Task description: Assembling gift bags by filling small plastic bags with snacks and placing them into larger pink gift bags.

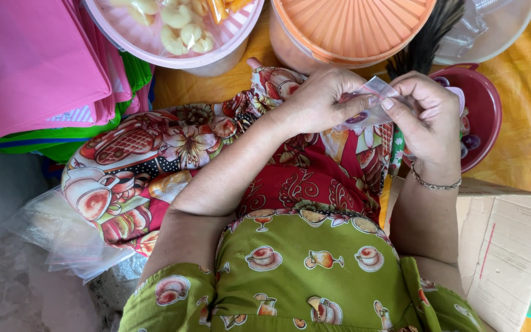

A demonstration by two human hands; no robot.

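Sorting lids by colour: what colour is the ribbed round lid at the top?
Orange, seen in the head view: the ribbed lid.

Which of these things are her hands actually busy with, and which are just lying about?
In use:
- left hand
- right hand
- small clear bag, pinched between both hands
- red bowl, right beside the hands

Lying about:
- orange lid
- pink tub of snacks
- pink cloth pile
- cardboard box
- plastic bags

A small clear plastic bag (373,103) sits pinched between both hands, slightly crumpled. Something dark purple shows inside. It lies at about one o'clock from the frame's middle.
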